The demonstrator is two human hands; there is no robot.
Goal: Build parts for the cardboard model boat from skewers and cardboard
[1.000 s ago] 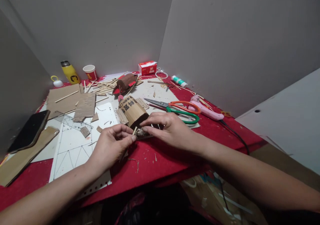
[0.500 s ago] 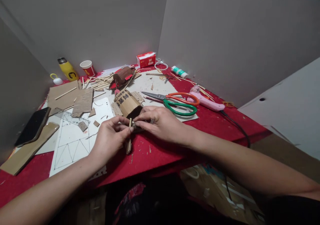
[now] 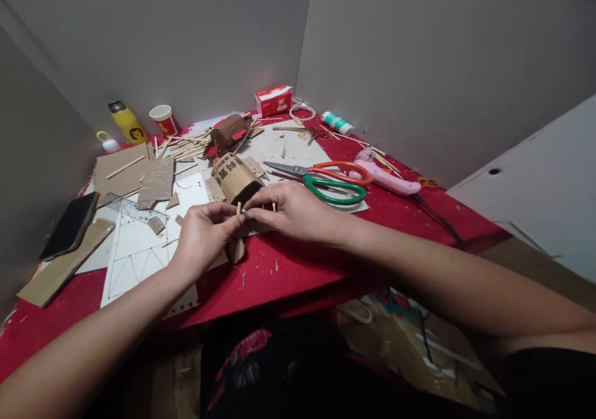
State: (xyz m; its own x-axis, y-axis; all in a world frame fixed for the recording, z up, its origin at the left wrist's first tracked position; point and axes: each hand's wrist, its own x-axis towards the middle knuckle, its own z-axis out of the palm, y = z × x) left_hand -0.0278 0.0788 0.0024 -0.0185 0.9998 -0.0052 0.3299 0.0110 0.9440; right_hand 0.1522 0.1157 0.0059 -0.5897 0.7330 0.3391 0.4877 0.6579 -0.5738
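- Near the tabletop's [image 3: 298,282] front edge, the right hand [image 3: 298,214] and left hand [image 3: 205,229] are placed almost touching at the fingertips.
- Just beyond those fingertips, toward the back edge, the tube [image 3: 239,186] is laid. Its long axis is slanted from near right to far left, its dark end is turned to the hands, and it is approached closer by the right fingers than by the left.
- Between the hands, a stick [image 3: 239,208] is pinched by the left thumb and forefinger, its axis pointed up the view; whether it is leaned cannot be told. The right thumb and forefinger are set close together beside it; whether a scrap is gripped there cannot be told.
- Along the tube, black characters are printed; 料 can be read, the rest less surely.
- Toward the back left corner, the bottle [image 3: 125,122] is marked with a dark round figure.
- By the back edge, lettering is carried on the red box [image 3: 274,102] and cup [image 3: 166,124], too small to be read.
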